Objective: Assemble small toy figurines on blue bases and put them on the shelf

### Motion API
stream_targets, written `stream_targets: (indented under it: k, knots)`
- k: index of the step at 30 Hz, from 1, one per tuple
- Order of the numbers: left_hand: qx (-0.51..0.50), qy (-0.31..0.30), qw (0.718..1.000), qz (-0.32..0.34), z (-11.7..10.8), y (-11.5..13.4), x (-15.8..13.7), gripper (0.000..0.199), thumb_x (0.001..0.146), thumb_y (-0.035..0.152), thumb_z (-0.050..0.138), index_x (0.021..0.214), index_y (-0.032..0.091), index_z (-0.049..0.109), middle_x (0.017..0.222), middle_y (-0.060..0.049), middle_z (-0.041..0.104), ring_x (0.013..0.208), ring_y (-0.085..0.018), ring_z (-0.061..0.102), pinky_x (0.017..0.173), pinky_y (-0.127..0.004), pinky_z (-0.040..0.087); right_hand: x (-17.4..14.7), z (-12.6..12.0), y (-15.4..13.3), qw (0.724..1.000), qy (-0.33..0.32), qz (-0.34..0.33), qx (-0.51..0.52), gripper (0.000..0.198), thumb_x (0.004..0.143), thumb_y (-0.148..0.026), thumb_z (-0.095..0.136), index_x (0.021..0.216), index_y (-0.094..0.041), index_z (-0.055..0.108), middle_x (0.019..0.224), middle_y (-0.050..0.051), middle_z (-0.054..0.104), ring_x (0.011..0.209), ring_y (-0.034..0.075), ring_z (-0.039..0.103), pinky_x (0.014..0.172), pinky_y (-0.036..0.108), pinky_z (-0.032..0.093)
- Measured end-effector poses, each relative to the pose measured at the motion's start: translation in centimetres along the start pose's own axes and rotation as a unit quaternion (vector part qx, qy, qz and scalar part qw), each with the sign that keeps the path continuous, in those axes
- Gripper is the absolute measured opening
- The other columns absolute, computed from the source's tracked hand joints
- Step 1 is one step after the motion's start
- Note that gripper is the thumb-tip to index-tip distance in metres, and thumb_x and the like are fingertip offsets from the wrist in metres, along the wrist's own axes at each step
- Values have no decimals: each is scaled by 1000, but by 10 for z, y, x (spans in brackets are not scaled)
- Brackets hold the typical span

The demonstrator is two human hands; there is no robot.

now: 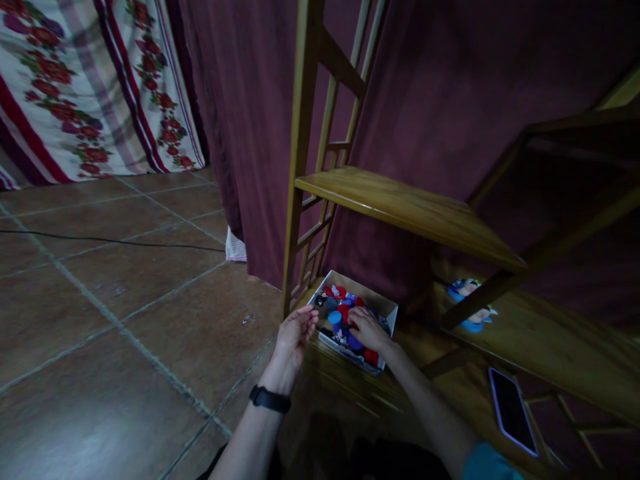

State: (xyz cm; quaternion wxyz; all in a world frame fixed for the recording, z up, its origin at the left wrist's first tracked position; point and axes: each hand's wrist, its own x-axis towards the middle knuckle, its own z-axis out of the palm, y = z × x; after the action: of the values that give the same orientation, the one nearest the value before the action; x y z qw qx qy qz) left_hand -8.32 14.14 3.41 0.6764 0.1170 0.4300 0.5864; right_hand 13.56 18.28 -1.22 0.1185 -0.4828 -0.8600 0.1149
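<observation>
A white open-topped box [385, 303] stands low beside the wooden ladder-like frame, filled with small red, blue, purple and dark items. At its left edge is my left hand [299, 325], palm partly up, with thumb and fingers drawn together; whatever may be between them is too small to make out. A dark band [270, 399] circles that wrist. My right hand [367, 328] reaches into the box over the items, fingers slightly bent and apart. Near its fingertips lies a round blue-topped piece [335, 319]. The right fingertips are partly hidden among the contents.
A wooden shelf [400, 200] juts out above the box, joined to an upright post [300, 147]. On the right are cartoon-like cutouts [473, 307] and a phone [513, 410]. A black cable [115, 241] crosses the tiled floor; a maroon curtain [250, 133] hangs behind.
</observation>
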Motion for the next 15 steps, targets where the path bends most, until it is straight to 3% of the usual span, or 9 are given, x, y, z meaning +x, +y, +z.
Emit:
stream_targets:
  k: [4,8,11,15]
  knots:
    - [-8,-3,1000,-11,0,0,2,19,73,3,54,89,11,60,74,-6,66,54,-7,60,47,-15,45,1,-13,0,998,-55,10,-35,27,67,0,47,79,-20,59,111,3,55,109,19,41,93,35,25]
    - [-6,-7,1000,-11,-2,-1,7,19,73,5,55,91,11,60,75,-7,66,56,-8,60,49,-15,46,21,-15,-13,995,-23,61,-71,28,76,-6,42,94,-19,59,102,6,59,101,19,47,89,33,27]
    - [-5,-10,1000,-9,-3,0,10,20,73,5,55,92,11,60,76,-7,66,57,-8,61,49,-15,46,39,-1,-27,994,-47,14,-93,28,78,-15,47,104,-20,56,108,7,58,107,21,44,92,35,26]
    - [4,-15,1000,-8,-2,1,13,19,73,6,55,91,11,61,78,-7,66,58,-7,60,51,-15,46,53,24,-38,986,-83,35,-137,30,77,-18,50,106,-15,56,112,13,54,108,25,44,95,39,26]
